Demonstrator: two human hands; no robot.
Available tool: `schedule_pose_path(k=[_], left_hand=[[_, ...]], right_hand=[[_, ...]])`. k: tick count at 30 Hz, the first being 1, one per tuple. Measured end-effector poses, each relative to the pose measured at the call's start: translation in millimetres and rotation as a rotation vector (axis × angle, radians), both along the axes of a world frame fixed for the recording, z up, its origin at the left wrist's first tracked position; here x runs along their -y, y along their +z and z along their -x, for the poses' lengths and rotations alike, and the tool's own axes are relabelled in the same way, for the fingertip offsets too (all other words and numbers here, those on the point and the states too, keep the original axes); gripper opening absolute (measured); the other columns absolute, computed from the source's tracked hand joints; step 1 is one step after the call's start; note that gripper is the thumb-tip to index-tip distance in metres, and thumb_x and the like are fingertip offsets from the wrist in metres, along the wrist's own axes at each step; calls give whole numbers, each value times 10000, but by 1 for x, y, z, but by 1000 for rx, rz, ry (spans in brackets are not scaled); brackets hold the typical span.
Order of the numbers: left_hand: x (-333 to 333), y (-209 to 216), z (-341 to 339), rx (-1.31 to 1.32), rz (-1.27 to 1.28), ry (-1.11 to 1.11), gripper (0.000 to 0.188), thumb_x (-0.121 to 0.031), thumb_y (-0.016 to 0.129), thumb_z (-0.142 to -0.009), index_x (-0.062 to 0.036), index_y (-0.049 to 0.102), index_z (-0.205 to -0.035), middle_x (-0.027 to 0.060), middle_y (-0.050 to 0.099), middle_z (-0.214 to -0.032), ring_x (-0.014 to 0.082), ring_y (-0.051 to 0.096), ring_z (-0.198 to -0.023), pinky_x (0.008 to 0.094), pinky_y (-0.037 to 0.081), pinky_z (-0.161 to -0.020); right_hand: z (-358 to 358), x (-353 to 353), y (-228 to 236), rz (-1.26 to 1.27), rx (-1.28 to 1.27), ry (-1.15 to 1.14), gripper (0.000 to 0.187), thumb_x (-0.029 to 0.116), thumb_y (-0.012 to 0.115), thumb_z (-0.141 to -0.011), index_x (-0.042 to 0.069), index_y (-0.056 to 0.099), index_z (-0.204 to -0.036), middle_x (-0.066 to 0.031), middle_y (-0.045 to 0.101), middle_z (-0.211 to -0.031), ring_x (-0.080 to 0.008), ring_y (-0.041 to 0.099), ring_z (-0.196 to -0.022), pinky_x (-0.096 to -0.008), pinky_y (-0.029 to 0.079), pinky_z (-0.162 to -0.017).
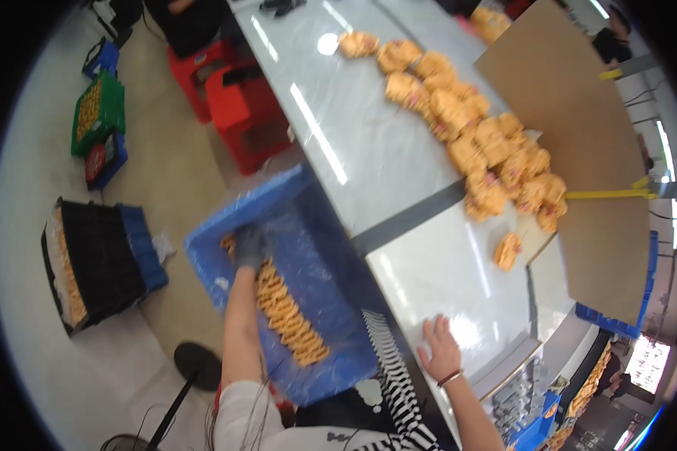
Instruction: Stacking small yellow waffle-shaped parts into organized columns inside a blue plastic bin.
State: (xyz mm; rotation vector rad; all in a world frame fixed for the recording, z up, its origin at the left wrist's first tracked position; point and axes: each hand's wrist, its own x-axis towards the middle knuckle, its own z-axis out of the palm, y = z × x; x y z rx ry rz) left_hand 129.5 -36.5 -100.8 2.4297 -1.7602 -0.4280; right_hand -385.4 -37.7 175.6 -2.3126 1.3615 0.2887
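My left hand [250, 248], in a grey glove, reaches down into a blue crate [203, 244] lined with clear plastic. It is beside a small orange-yellow piece [228, 244] near the crate's far left corner; its fingers are blurred and mostly hidden, so I cannot tell whether it grips anything. A close-packed row of similar orange pieces [289, 319] runs along the crate floor. My bare right hand [440, 349] rests flat on the pale tabletop [429, 278], fingers spread and holding nothing. A lone orange piece [508, 251] lies farther off on the table.
A long heap of orange pieces [489, 143] stretches across the table, against a brown board [579, 135]. Red stools [241, 105] stand left of the table. On the floor are a black crate [101, 255] and a green crate [109, 113]. Metal parts [515, 391] sit at lower right.
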Motion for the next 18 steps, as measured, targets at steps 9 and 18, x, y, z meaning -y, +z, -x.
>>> schedule_pose_path(k=[9,18], left_hand=[[-2,20,55,302,-91,391,442,-282,635,-762,-135,552,-1170,140,545,-1151,311,489,-1117,461,393,-943],[-25,-25,92,428,-34,406,596,-376,562,-817,-61,456,-1311,122,515,-1238,312,450,-1169,447,321,-1027]], right_hand=[[13,-13,1,80,15,2,639,300,622,-790,73,420,-1352,-303,387,-1357,-474,409,-1236,-473,433,-945],[12,-4,0,46,-45,52,655,311,605,-817,86,372,-1386,-321,373,-1355,-470,370,-1268,-436,435,-967]])
